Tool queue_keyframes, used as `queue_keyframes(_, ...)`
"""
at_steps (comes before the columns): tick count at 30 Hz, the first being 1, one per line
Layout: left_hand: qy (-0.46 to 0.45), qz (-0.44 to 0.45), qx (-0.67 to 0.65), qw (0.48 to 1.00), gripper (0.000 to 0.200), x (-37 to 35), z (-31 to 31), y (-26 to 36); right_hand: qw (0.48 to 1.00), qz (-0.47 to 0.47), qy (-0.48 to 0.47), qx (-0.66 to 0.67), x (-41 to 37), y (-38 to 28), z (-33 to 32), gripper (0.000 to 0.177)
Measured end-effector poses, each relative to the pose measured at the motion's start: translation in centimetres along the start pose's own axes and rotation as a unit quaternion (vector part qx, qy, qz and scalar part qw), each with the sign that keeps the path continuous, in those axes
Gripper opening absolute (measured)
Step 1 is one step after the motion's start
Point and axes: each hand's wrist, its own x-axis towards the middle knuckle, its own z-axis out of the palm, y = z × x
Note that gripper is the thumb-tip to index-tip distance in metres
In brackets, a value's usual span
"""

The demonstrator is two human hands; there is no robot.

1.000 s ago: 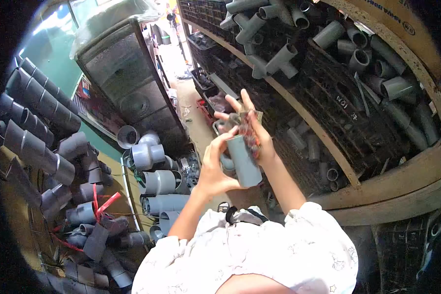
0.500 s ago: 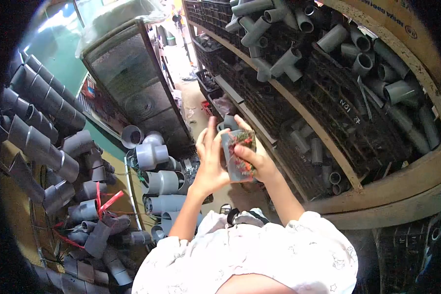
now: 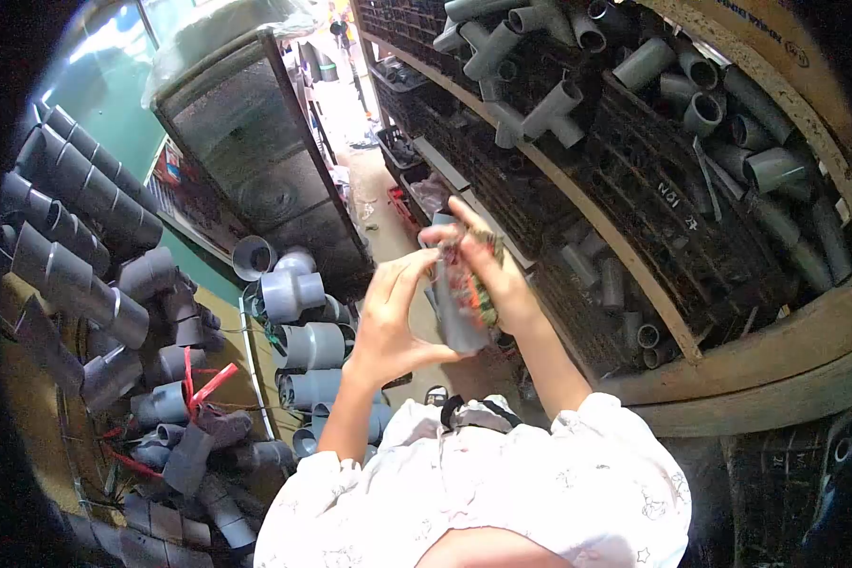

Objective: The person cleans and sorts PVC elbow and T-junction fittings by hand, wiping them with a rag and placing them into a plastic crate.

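A grey pipe fitting (image 3: 453,317) is held out in front of my chest, tilted. My right hand (image 3: 504,284) presses a patterned red and green cloth (image 3: 478,275) against its right side, with the fingers over its upper end. On the other side, my left hand (image 3: 388,317) is curved round the fitting, its fingertips at the upper part and its thumb near the lower end. Motion blurs the cloth and the fitting's surface.
Grey pipe fittings (image 3: 292,293) are stacked at the left. A wooden-edged shelf (image 3: 691,388) with dark crates and more fittings fills the right. A dark glass-fronted cabinet (image 3: 246,142) stands beyond. A narrow aisle (image 3: 379,199) runs ahead.
The fitting has turned, and the cloth has moved to its right side. My left hand has shifted slightly left, its thumb spread farther from its fingers.
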Motion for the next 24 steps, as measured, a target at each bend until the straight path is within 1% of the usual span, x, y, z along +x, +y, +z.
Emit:
queue_keyframes(1,0.000,-0.015,-0.054,0.998,0.090,-0.1,0.3,0.1,0.996,-0.004,-0.005,0.087,0.4,-0.1,0.1,0.059)
queue_keyframes(2,-0.014,-0.060,-0.119,0.991,0.096,-0.4,0.9,-0.2,0.997,-0.019,0.013,0.071,0.7,0.0,0.3,0.059)
queue_keyframes(4,0.042,-0.066,-0.211,0.974,0.103,-0.8,2.2,-2.2,0.997,-0.045,0.050,0.039,1.1,0.7,0.7,0.058)
queue_keyframes(6,0.085,-0.079,-0.318,0.941,0.112,-0.7,2.9,-3.9,0.998,-0.039,0.035,0.030,0.3,1.8,1.5,0.061)
queue_keyframes(7,0.122,-0.107,-0.387,0.908,0.114,-0.7,3.1,-4.4,0.999,-0.037,0.026,0.025,-0.3,2.4,2.0,0.062)
queue_keyframes(8,0.132,-0.133,-0.399,0.897,0.115,-0.7,2.9,-4.3,1.000,-0.001,0.014,0.006,-1.2,3.2,2.4,0.067)
queue_keyframes(9,0.142,-0.158,-0.412,0.886,0.116,-0.7,2.6,-4.1,1.000,-0.013,-0.010,0.020,-1.8,4.0,2.9,0.067)
queue_keyframes(11,0.083,-0.172,-0.455,0.870,0.117,-1.0,1.9,-3.1,0.992,-0.089,-0.002,-0.088,-1.2,3.7,2.6,0.069)
queue_keyframes(13,0.073,-0.145,-0.451,0.877,0.116,-1.4,2.3,-2.5,0.999,-0.041,0.018,-0.008,0.0,1.9,3.0,0.071)
queue_keyframes(14,0.061,-0.144,-0.417,0.895,0.116,-1.9,2.4,-2.2,0.998,-0.051,0.038,0.009,0.7,2.3,2.5,0.071)
queue_keyframes(15,0.049,-0.139,-0.385,0.911,0.116,-2.1,2.6,-2.0,0.997,-0.051,0.028,0.047,0.6,2.4,2.0,0.064)
queue_keyframes(16,0.047,-0.104,-0.297,0.948,0.116,-2.0,3.0,-2.4,0.995,-0.078,0.017,0.056,1.0,2.8,1.6,0.062)
queue_keyframes(18,0.098,-0.043,-0.271,0.957,0.116,-1.8,3.6,-3.6,0.991,-0.052,0.032,0.119,0.7,4.6,1.4,0.056)
queue_keyframes(19,0.123,-0.012,-0.258,0.958,0.115,-1.7,3.7,-3.9,0.972,0.050,0.070,0.217,-0.9,4.8,2.3,0.056)
queue_keyframes(20,0.108,-0.148,-0.358,0.916,0.115,-1.5,3.6,-3.8,0.928,0.142,0.127,0.320,-2.5,5.1,3.3,0.057)
queue_keyframes(21,0.120,-0.280,-0.452,0.838,0.114,-1.3,3.5,-3.6,0.977,0.133,0.113,0.123,-3.9,3.5,5.1,0.059)
queue_keyframes(22,0.117,-0.392,-0.521,0.749,0.114,-0.5,3.0,-2.8,0.994,0.041,0.103,-0.010,-3.5,3.2,5.2,0.060)
queue_keyframes(23,0.111,-0.500,-0.573,0.639,0.114,-0.1,2.7,-1.9,0.984,-0.047,0.093,-0.143,-3.4,3.1,5.2,0.061)
queue_keyframes(24,0.106,-0.490,-0.566,0.654,0.117,-0.7,3.2,-2.1,0.982,0.004,0.101,-0.158,-3.6,4.1,3.5,0.063)
